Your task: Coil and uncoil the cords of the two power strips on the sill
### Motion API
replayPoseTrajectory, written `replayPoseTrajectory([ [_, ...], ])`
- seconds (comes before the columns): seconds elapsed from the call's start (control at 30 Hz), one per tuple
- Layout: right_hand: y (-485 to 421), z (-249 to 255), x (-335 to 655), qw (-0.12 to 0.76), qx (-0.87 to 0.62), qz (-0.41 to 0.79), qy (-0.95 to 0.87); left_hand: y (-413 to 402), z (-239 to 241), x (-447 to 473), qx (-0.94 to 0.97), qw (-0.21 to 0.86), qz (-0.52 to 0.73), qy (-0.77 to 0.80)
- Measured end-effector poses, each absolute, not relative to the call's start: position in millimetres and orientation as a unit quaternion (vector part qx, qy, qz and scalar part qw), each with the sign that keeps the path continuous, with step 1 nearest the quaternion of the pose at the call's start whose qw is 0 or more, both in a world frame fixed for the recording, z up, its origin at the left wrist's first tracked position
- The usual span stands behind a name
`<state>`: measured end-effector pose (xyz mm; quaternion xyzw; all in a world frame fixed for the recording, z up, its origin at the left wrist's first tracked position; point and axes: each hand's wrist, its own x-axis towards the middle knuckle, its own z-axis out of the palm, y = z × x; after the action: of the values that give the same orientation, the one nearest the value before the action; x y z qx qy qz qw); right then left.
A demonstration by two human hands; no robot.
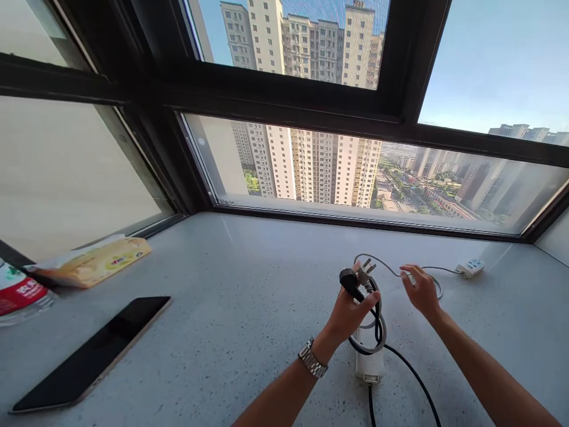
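My left hand (351,311), with a metal watch at the wrist, is closed around a bundle of cables. From its top stick out a grey three-pin plug (367,270) and a black plug head (349,279). Loops of black and grey cable (377,344) hang below the fingers. Just beneath them a white power brick (368,367) lies on the sill, partly hidden by the loops. My right hand (420,293) pinches a thin grey cable (384,263) between thumb and fingers. That cable runs right to a small white socket block (471,268).
The speckled pale sill (249,332) meets dark window frames (284,98). At left lie a dark tablet (98,350), a yellow tissue pack (102,261) and a red-labelled bottle (22,290). A black cord (415,376) trails toward the front edge.
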<state>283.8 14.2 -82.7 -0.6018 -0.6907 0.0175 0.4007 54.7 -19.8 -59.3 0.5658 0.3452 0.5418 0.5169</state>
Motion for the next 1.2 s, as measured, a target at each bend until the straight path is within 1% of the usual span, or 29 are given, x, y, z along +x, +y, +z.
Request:
replayPoseTrajectory([
  [0.1, 42, -73, 360, 0.313, -0.733, -0.041, -0.602, -21, -65, 59, 0.55, 0.522, 0.539, 0.368],
  [0.17, 50, -78, 411, 0.245, -0.807, -0.042, -0.536, -21, -68, 60, 0.549, 0.523, 0.534, 0.375],
  [0.23, 51, -90, 454, 0.207, -0.85, -0.027, -0.484, -19, -69, 61, 0.549, 0.521, 0.534, 0.377],
  [0.37, 47, -120, 500, 0.205, -0.845, 0.007, -0.494, -18, -68, 59, 0.525, 0.528, 0.536, 0.398],
  [0.53, 37, -134, 492, 0.2, -0.807, 0.028, -0.556, -20, -64, 55, 0.519, 0.552, 0.487, 0.435],
  [0.7, -7, -137, 418, 0.234, -0.689, 0.036, -0.685, -20, -70, 59, 0.526, 0.527, 0.501, 0.442],
  [0.77, -28, -134, 372, 0.233, -0.622, 0.075, -0.744, -19, -75, 61, 0.548, 0.504, 0.504, 0.438],
  [0.87, -51, -124, 302, 0.229, -0.51, 0.172, -0.811, -19, -81, 62, 0.601, 0.457, 0.493, 0.433],
  [0.93, -56, -116, 267, 0.267, -0.446, 0.221, -0.825, -20, -84, 60, 0.652, 0.415, 0.465, 0.432],
  [1.03, -51, -111, 242, 0.349, -0.398, 0.283, -0.8, -23, -83, 58, 0.742, 0.34, 0.376, 0.439],
  [1.1, -45, -113, 240, 0.404, -0.401, 0.329, -0.754, -25, -79, 58, 0.778, 0.284, 0.329, 0.455],
  [1.2, -39, -121, 248, 0.495, -0.445, 0.387, -0.638, -31, -73, 58, 0.793, 0.186, 0.315, 0.487],
])
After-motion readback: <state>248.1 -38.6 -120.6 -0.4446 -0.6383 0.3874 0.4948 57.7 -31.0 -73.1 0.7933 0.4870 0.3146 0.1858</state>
